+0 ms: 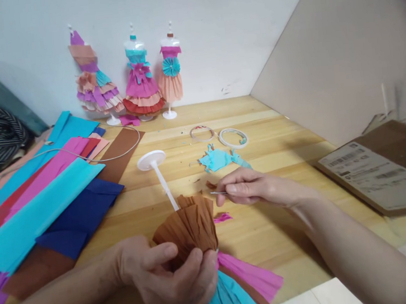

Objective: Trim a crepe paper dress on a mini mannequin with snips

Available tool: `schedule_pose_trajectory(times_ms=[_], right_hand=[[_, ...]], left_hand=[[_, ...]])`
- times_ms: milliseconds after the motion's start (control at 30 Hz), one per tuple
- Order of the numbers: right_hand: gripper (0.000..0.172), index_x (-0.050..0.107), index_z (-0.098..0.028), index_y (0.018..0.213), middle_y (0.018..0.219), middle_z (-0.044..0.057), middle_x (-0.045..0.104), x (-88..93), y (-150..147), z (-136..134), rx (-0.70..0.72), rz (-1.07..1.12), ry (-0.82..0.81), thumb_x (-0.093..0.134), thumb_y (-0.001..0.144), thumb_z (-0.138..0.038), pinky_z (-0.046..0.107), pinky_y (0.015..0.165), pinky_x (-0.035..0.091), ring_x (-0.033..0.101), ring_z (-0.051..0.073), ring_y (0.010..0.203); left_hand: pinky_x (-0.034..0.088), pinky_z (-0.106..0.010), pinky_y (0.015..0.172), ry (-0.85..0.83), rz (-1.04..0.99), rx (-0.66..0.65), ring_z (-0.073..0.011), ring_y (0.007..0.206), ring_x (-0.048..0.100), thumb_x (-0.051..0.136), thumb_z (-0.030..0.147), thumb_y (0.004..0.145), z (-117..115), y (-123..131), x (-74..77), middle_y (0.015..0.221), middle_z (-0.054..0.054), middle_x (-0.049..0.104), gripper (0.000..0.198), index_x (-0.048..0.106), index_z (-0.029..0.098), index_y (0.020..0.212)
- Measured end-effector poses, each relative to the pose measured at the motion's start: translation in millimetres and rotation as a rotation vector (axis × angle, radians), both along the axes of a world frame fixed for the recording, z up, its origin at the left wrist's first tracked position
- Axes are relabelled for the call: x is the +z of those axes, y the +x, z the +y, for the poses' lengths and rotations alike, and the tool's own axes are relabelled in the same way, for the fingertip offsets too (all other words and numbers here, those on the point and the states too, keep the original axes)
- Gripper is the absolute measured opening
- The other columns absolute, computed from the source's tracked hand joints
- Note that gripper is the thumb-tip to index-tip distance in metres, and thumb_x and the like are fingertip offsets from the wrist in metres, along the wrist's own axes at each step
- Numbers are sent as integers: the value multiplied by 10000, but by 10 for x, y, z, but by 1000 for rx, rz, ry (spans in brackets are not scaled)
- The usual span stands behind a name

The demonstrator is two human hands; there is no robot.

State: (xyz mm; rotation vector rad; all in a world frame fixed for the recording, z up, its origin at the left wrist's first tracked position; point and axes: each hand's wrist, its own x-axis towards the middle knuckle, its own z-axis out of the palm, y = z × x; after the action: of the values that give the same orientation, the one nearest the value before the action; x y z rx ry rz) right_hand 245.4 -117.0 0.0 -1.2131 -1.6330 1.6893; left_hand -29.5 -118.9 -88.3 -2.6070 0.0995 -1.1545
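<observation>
Head view: wooden table [277, 132] meets wall [219, 34]; left hand [172, 273] grips paper [196, 223], right hand [245, 186] tool [216, 193]

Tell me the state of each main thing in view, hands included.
Left hand: curled, holding gathered brown paper
Right hand: pinching thin silvery metal tool
Round-based white plastic stand: tilted
Three small paper-dressed mannequins: standing
Ragged turquoise paper scrap: lying loose
Brown cardboard box: label up, contents hidden

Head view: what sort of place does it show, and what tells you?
Probably a craft workspace: coloured paper sheets lie heaped on a wooden table, small paper-dressed mannequins stand by the wall, and the left hand holds gathered brown paper.
</observation>
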Motion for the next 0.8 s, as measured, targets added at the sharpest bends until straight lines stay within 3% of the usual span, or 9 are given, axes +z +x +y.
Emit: schedule_pose_trajectory(times_ms=[33, 100, 167, 333, 633, 800], right_hand=[[518, 699, -96, 821, 528, -69, 302, 7, -6, -6, -2, -14, -11, 582, 821, -601, 266, 470, 151, 252, 79, 491], [511, 704, -102, 804, 542, -59, 323, 18, -18, -19, -14, -40, -23, 598, 807, -602, 266, 478, 163, 270, 83, 508], [492, 705, -110, 789, 544, -59, 318, 17, -27, -29, -20, -37, -39, 606, 805, -592, 265, 478, 165, 268, 83, 508], [424, 699, -108, 818, 526, -73, 307, -33, -31, -16, 28, 58, -94, 605, 837, -522, 256, 441, 132, 230, 69, 467], [398, 692, -150, 755, 507, -66, 342, -14, -113, -58, -6, 94, -114, 658, 784, -545, 257, 461, 162, 253, 77, 473], [400, 693, -167, 734, 525, -52, 336, -21, -116, -68, -27, 62, -108, 665, 766, -565, 261, 464, 165, 249, 89, 487]], left_hand=[[452, -305, 949, 188, -162, -60, -138, 1048, 582, 641, 202, 736, 34, 28, 52, 951, 120, 743, 178, 713, 365, 732], [371, -409, 1064, 250, -227, -35, -176, 1133, 546, 589, 292, 785, 81, 82, 134, 1028, 101, 728, 174, 704, 348, 669], [333, -432, 1113, 213, -188, 53, -175, 1177, 521, 615, 252, 752, 85, 114, 173, 1038, 105, 724, 153, 707, 351, 680], [390, -390, 1080, 243, -142, 16, -163, 1127, 562, 616, 181, 710, 50, 113, 196, 1006, 102, 733, 173, 701, 329, 681], [515, -309, 928, 386, -192, -150, -152, 1007, 614, 630, 286, 754, 220, 153, 183, 926, 93, 740, 103, 695, 355, 715], [496, -314, 973, 296, -168, -83, -165, 1068, 589, 643, 251, 735, 139, 160, 136, 921, 74, 737, 106, 694, 324, 677]])
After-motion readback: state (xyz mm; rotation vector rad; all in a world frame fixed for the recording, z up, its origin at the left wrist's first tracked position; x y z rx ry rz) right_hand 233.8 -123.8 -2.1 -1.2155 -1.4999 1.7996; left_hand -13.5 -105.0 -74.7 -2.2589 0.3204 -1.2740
